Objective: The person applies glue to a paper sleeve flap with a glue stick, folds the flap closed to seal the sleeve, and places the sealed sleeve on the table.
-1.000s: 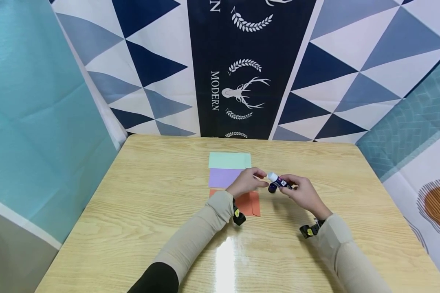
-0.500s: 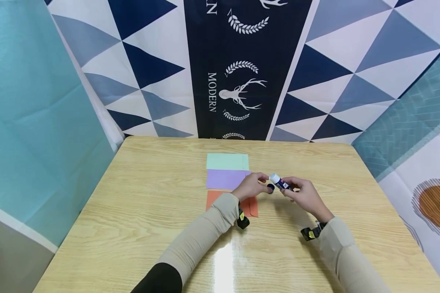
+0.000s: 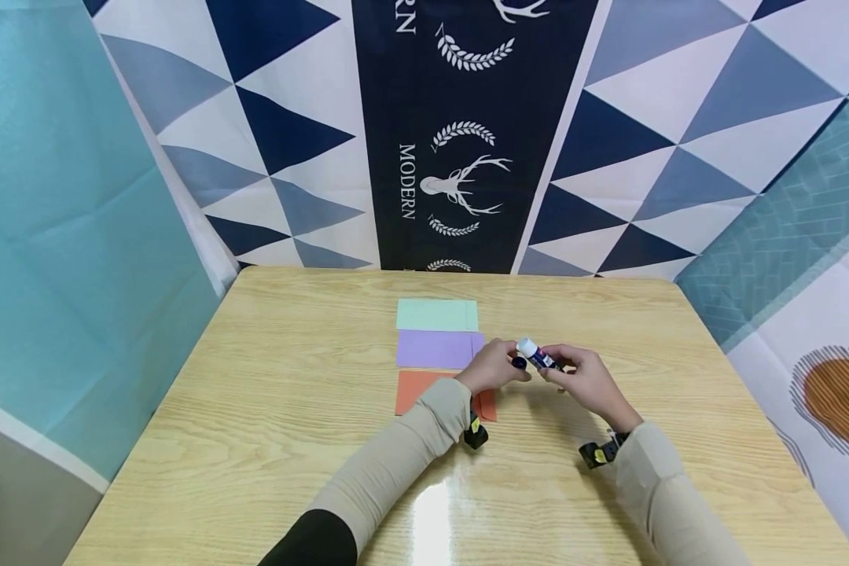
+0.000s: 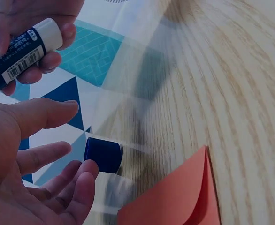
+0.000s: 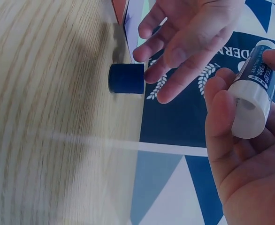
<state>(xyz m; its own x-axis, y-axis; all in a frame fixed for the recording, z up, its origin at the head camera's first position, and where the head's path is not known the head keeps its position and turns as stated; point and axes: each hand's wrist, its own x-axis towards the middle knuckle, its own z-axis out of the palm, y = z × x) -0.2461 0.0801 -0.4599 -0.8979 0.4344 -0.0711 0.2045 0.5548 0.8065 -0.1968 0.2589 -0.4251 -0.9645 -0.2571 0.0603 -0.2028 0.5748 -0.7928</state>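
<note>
My right hand [image 3: 589, 383] grips an uncapped glue stick [image 3: 539, 355], its white end tilted up towards the left hand. In the right wrist view, the glue stick [image 5: 255, 77] lies between thumb and fingers. The dark blue cap [image 4: 103, 154] stands upright on the table. Beside it is my left hand [image 3: 494, 366], fingers spread and loosely bent, holding nothing; a fingertip is at or close to the cap [image 5: 126, 78], contact unclear. An orange envelope [image 3: 419, 390] lies partly hidden under the left wrist and hand.
Behind the orange envelope lie a purple envelope [image 3: 431, 349] and a pale green envelope [image 3: 435, 314], in a column on the wooden table [image 3: 290, 354]. Patterned cloth [image 3: 304, 141] hangs behind the table's far edge.
The left hand has shifted slightly right and down to the cap's side, uncovering more of the purple envelope. The right hand keeps the glue stick nearly still.
</note>
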